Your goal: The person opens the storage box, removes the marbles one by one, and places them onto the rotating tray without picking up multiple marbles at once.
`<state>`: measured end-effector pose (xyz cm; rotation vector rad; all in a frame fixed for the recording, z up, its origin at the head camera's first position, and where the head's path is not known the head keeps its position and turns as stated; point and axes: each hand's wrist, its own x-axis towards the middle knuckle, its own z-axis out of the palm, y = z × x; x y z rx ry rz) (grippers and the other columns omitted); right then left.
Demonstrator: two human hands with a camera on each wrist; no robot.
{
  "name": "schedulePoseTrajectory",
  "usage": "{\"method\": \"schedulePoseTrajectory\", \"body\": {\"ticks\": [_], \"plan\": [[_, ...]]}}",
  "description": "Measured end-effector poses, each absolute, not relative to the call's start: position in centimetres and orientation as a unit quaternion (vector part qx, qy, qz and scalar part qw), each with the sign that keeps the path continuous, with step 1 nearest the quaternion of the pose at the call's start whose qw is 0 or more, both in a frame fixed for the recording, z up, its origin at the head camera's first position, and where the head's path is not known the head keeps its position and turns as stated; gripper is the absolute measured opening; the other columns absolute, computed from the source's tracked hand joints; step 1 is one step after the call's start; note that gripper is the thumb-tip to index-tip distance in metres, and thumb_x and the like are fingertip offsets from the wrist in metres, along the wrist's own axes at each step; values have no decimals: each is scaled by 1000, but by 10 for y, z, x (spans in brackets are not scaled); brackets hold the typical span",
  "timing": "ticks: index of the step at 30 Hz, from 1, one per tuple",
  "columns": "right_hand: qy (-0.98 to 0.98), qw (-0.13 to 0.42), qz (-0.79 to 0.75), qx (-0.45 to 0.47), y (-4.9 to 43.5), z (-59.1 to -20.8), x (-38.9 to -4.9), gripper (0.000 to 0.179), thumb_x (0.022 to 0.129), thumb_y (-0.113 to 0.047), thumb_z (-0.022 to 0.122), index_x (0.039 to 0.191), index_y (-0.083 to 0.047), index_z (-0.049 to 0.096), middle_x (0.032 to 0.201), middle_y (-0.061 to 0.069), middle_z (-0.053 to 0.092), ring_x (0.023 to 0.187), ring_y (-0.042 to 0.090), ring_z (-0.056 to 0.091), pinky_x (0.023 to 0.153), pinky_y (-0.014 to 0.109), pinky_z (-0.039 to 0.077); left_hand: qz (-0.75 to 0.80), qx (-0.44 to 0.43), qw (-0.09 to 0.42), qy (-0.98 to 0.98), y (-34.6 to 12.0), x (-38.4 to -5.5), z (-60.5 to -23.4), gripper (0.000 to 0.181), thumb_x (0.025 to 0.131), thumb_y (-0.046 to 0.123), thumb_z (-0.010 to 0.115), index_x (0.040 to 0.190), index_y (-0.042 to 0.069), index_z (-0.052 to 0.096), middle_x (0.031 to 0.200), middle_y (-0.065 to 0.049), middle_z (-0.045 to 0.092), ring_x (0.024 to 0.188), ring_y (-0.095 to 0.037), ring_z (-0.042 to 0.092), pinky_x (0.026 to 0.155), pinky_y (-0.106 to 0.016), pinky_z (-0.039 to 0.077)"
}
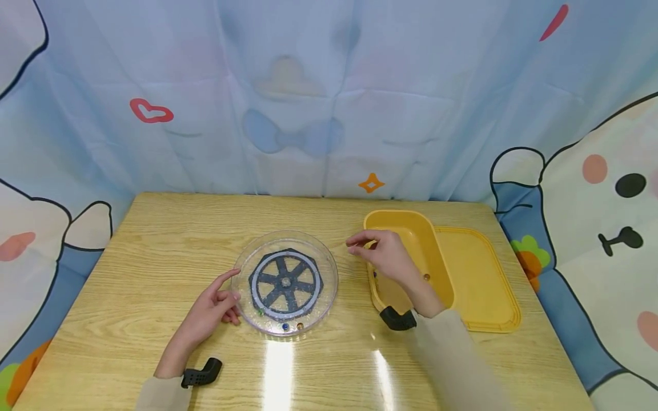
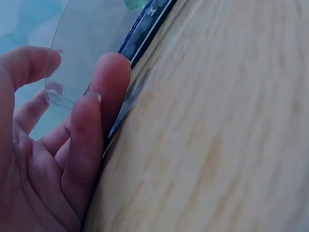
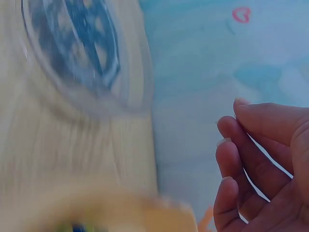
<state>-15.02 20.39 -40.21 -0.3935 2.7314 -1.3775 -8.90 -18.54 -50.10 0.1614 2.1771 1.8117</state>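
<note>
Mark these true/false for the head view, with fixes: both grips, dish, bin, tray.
1. The left grip touches the clear round dish. True.
2. The right grip is over the clear round dish. False: it overlaps the left rim of the yellow bin in the head view.
3. A blue bead lies in the clear round dish, by its near rim. True.
4. The flat yellow tray lies to the left of the clear round dish. False: it lies to the right of the yellow bin.
5. An amber bead is in the yellow bin. True.
</note>
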Motion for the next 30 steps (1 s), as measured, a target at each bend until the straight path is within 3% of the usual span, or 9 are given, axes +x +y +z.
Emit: {"method": "schedulePoseTrajectory", "body": {"ticks": [6,11,15,23,30], "plan": [[883,42,-455,-106,247,-409,-166,18,91,-14,74,106,-4,76,102,7,73,88,25,66,73,33,54,629,57,153,760,-186,-90,-500,54,104,14,54,154,18,34,80,-17,66,66,-28,67,63,-32,54],[871,101,-471,-95,268,-418,-179,22,92,-12,73,108,3,74,105,13,72,95,23,65,82,39,54,629,54,152,761,-187,-89,-499,55,104,14,54,155,19,34,80,-17,65,66,-28,66,62,-32,55],[873,154,-454,-86,276,-427,-189,23,91,-14,74,109,-1,75,109,12,73,97,21,66,86,37,52,632,57,152,758,-186,-89,-500,55,104,16,54,155,18,34,79,-17,65,65,-28,67,62,-32,54],[879,235,-400,-109,283,-445,-201,25,85,-11,80,108,-2,76,105,8,74,94,17,66,84,30,50,638,60,151,753,-185,-91,-501,55,104,15,55,155,18,34,79,-17,65,65,-28,67,62,-32,54],[882,240,-386,-124,280,-452,-201,24,85,-7,79,106,3,75,97,10,74,85,15,67,79,29,52,630,60,152,759,-186,-90,-500,55,104,12,54,154,18,34,78,-16,65,64,-28,67,61,-31,54]]}}
